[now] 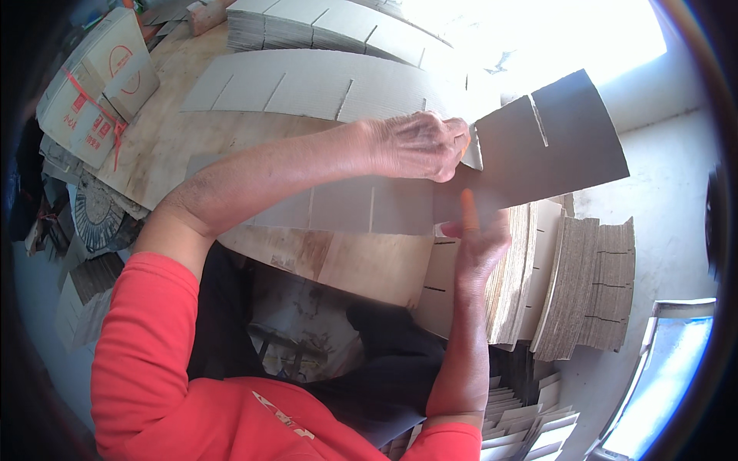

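A slotted cardboard strip [569, 142] is raised at the right, its dark face toward me and one slit open at its top edge. My left hand [423, 146] reaches across, fingers curled closed at the strip's upper edge beside a small pale flap. Orange covering shows on a fingertip. From below, my right hand [484, 238] grips the strip's lower edge, with an orange-covered finger in front of it. Left of the hands, a pale slotted cardboard piece [338, 206] extends under my left forearm; whether it joins the raised strip is hidden. Another pale slotted strip [307, 83] lies flat beyond my left arm.
A wooden table [369, 265] carries the work. Stacked slotted cardboard [330, 27] stands at the far edge, with more stacks [588, 284] at the right. A tied carton bundle [96, 88] and a round fan-like grille [100, 211] are at the left. Loose cardboard pieces [530, 426] sit lower right.
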A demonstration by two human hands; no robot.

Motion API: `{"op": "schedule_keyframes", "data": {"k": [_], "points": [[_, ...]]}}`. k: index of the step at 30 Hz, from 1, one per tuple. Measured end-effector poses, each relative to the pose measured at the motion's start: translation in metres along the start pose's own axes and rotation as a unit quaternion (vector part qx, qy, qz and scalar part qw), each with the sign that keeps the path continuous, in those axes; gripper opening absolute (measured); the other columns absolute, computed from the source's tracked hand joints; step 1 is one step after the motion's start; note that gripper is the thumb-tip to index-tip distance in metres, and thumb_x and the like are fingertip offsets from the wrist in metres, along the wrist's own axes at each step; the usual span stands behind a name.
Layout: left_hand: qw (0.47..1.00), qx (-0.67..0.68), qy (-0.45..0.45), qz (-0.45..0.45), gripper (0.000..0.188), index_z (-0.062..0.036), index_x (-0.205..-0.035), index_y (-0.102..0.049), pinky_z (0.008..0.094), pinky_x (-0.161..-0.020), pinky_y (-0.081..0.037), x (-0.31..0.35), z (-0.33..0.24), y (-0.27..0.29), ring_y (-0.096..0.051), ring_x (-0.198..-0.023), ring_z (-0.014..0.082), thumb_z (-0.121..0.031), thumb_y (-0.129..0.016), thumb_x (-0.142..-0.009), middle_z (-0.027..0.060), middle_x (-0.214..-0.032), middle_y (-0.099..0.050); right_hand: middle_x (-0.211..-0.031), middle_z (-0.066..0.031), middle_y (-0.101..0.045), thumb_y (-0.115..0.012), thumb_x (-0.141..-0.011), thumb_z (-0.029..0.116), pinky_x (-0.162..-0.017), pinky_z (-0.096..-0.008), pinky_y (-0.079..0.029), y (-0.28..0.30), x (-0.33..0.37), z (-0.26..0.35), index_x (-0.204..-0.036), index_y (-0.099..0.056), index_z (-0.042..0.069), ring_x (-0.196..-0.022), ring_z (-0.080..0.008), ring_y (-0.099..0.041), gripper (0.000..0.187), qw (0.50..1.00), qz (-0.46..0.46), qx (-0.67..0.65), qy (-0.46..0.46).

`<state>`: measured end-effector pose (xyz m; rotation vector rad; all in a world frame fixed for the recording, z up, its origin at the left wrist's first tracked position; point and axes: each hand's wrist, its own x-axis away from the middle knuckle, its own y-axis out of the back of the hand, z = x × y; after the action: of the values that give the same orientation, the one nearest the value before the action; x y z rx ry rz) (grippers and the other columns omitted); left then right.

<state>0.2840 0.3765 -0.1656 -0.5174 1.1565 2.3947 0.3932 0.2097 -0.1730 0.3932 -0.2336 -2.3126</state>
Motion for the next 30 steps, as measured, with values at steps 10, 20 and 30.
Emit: {"op": "schedule_keyframes", "data": {"k": [10,20,30], "points": [[0.993,-0.044,-0.096,0.052,0.013,-0.0127,-0.057,-0.055,0.0215,-0.044,-0.035,0.012,-0.064,0.027,-0.044,-0.07,0.0136,-0.016,-0.067,-0.06,-0.0041,-0.062,-0.045,-0.066,-0.0061,-0.06,-0.063,-0.09,0.005,-0.04,-0.0217,-0.043,0.005,0.0,0.016,-0.088,-0.057,-0.002,-0.046,-0.0079,-0.055,0.009,0.995,-0.084,0.046,0.034],[0.906,0.279,0.311,-0.076,0.057,-0.0004,-0.098,-0.063,0.0346,-0.068,-0.049,-0.004,0.011,-0.032,-0.058,-0.087,0.023,-0.054,-0.064,-0.078,0.008,-0.087,-0.062,-0.065,-0.0043,-0.057,-0.063,-0.091,0.006,-0.038,-0.0215,-0.042,0.004,-0.003,0.008,-0.091,-0.058,-0.003,-0.043,-0.0083,-0.054,0.01,0.995,-0.077,0.049,-0.028],[0.964,0.011,0.178,0.196,0.014,-0.0041,-0.079,-0.064,0.0287,-0.08,-0.047,0.004,0.063,-0.123,-0.055,-0.088,0.0165,-0.018,-0.065,-0.081,0.0051,-0.077,-0.061,-0.065,-0.0038,-0.058,-0.061,-0.091,0.005,-0.041,-0.0204,-0.04,0.003,-0.001,0.002,-0.092,-0.057,0.0,-0.044,-0.0079,-0.053,0.007,0.997,-0.049,0.052,0.033]]}}
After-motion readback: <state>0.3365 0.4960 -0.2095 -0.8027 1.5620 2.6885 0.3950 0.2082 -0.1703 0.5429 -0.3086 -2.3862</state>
